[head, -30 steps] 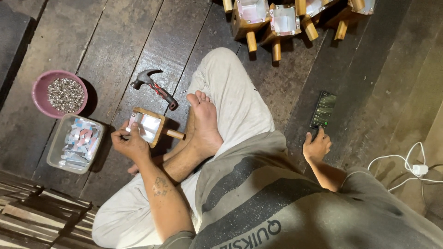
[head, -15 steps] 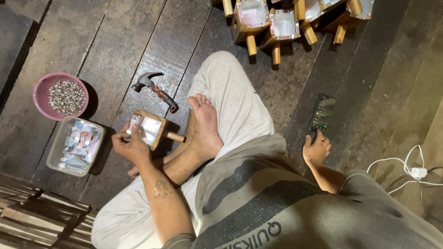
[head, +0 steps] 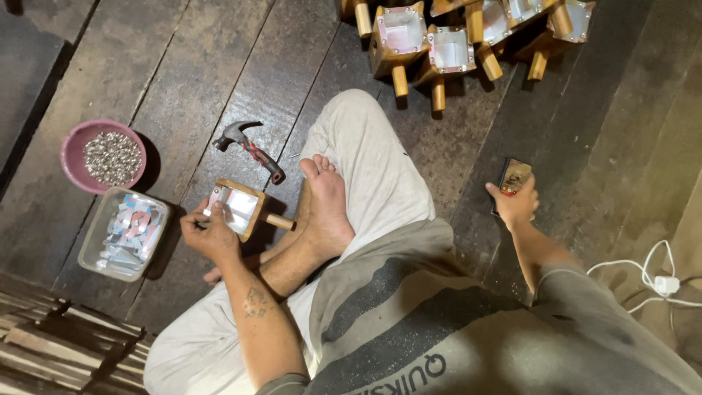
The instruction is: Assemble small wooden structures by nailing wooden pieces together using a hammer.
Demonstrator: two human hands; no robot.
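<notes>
Head view: left hand [head: 210, 235] clamped on the small wooden box [head: 239, 210] mid-frame; right hand [head: 516, 203] closed around a phone [head: 514, 176]. Keep box steady, hammer [head: 251, 150] close.

Floor [head: 183, 66]: hammer [head: 250, 150] behind handled box [head: 240, 209]; bowl [head: 73, 150] behind tray [head: 91, 249], both left of the box; more boxes [head: 439, 44] far right.

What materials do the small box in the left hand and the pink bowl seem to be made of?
The small box looks like bare light wood, with visible grain and a round peg handle; its inside shines like metal sheet or foil. The pink bowl seems plastic: smooth, evenly coloured, with a thin rim.
</notes>
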